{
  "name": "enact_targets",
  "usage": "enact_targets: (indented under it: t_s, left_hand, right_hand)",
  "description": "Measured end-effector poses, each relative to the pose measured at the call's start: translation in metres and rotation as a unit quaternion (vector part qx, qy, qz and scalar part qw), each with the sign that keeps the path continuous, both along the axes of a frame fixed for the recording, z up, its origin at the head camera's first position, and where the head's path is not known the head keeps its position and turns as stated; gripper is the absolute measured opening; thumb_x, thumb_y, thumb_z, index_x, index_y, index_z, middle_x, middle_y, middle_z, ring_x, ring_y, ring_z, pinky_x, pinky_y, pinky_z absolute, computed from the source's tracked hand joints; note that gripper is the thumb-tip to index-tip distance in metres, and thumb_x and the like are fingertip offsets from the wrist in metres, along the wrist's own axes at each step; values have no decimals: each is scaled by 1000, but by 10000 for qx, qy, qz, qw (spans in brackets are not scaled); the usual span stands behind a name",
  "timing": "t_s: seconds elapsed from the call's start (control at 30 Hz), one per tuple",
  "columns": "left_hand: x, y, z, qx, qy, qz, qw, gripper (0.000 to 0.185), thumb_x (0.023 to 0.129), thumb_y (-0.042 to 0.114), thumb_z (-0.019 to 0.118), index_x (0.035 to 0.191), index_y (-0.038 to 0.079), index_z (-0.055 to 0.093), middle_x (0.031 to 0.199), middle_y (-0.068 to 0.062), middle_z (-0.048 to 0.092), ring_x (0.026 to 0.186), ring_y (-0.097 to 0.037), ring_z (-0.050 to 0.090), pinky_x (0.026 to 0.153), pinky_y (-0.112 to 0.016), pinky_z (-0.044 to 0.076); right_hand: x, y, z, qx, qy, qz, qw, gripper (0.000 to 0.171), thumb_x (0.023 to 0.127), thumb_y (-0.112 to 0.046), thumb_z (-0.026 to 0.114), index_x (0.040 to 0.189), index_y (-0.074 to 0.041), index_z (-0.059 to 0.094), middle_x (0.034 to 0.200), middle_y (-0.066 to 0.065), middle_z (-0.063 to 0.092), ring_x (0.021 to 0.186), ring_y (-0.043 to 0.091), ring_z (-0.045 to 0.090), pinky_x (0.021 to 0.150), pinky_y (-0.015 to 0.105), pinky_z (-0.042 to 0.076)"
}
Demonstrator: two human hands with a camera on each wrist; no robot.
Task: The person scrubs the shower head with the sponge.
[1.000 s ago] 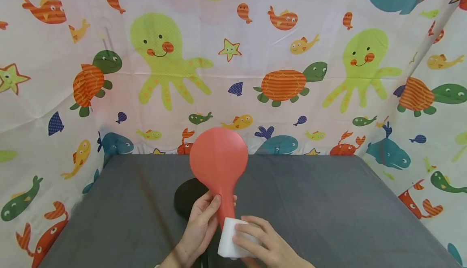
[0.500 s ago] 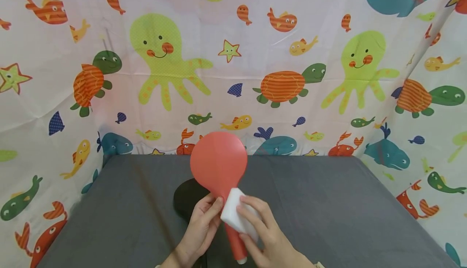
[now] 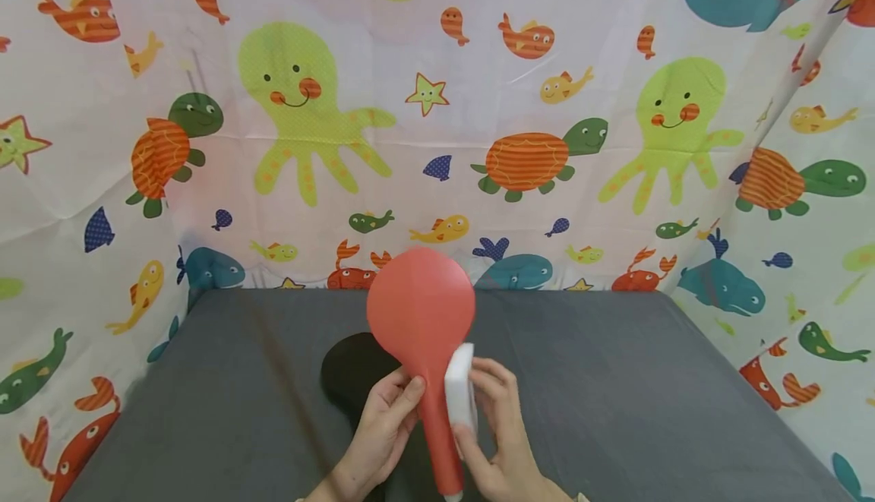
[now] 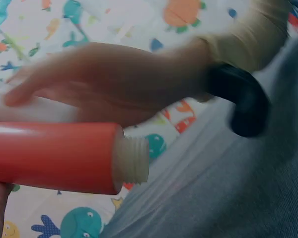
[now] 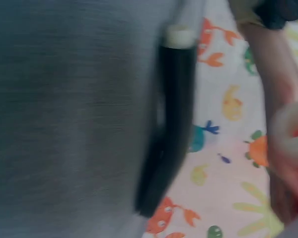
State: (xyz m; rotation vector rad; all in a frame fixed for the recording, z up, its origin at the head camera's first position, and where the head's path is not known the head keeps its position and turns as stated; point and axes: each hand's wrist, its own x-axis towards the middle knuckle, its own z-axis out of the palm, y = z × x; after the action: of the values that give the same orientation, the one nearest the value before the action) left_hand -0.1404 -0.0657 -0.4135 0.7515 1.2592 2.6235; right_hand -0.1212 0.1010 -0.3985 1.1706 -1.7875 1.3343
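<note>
The left hand [image 3: 386, 430] grips the red paddle [image 3: 424, 320] by its handle, held upright above the grey table [image 3: 615, 396] (a black paddle [image 3: 349, 369] lies behind). The right hand [image 3: 499, 434] holds a white sponge [image 3: 460, 388] against the handle.

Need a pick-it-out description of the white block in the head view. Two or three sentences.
Start at the grey table in front of the sea-animal curtain, near its front edge. There the left hand holds up a red paddle. The white sponge block is pressed against its handle by the right hand: the only white, boxy thing there.
</note>
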Motion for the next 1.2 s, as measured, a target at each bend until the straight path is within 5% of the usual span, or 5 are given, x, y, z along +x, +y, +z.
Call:
enact_targets:
  t_s: [0.2,0.5,0.7,0.97,1.2]
  left_hand:
    - [5,7,-4,-390,68,-58,9992,23,98,3,42,116,4,56,100,-2,60,93,-12,60,83,-31,50]
    - [-3,-10,4,-321,-44,670,9972,25,99,5,42,121,0,52,106,-5,63,93,-14,61,81,-30,51]
    - [-7,-15,4,-164,-72,1005,9948,23,99,4,41,117,3,55,102,-4,63,88,-13,62,78,-28,52]
    - [-4,0,-6,-592,-406,825,9940,26,97,5,46,120,-6,50,103,-7,62,92,-16,62,79,-32,52]
    - [-9,1,-12,-750,-960,1096,9865,27,94,8,55,113,-11,54,93,-8,63,78,-12,62,68,-25,53]
  right_hand:
    - [-13,3,0,-701,-1041,-395,9913,59,83,19,52,135,7,26,138,21,23,121,24,39,86,29,47]
    - [8,19,-26,976,-1797,442,9779,56,87,6,56,137,-5,33,135,14,31,120,19,36,77,36,50]
    - [11,25,-31,970,-2478,767,9609,47,89,1,56,131,-11,40,130,7,36,115,18,42,75,34,52]
    - [-1,9,-22,573,-639,-261,9960,50,86,-3,62,131,3,41,130,21,35,112,24,42,77,31,49]
    - [5,22,-46,1574,980,-536,9812,43,92,-26,59,123,2,52,126,25,38,112,26,41,83,26,44]
